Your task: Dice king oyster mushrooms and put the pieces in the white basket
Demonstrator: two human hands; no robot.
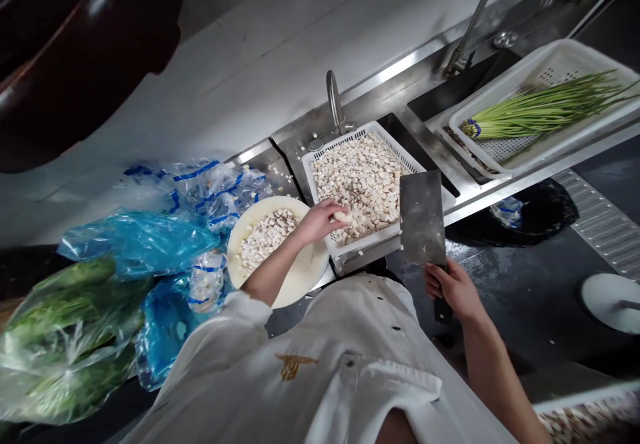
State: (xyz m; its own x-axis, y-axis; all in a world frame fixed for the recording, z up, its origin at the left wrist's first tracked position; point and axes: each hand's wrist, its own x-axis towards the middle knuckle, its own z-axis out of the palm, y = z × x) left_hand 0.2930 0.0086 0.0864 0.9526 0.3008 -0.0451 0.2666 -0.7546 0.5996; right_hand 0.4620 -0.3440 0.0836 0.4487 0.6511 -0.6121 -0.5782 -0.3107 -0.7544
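Note:
A cleaver [423, 217] is gripped by its dark handle in my right hand [453, 287], its broad blade upright beside the near right corner of a white plastic basket [413, 161]. Diced whitish pieces with brownish edges, apparently mushroom [360, 171], fill that basket. Over its near left corner, my left hand [320, 221] pinches a pale piece [343, 217] between thumb and fingers. Below my left forearm lies a round cutting board [293, 287] bearing more diced pieces [267, 239]. The forearm hides part of the board.
Left are blue plastic bags [145, 241], clear bags with blue stripes [220, 194] and bagged green vegetables [65, 344]. A faucet [334, 97] stands behind the basket. Right, another basket [575, 51] holds long green stalks [545, 107]; a black bag [535, 224] lies below the sink edge.

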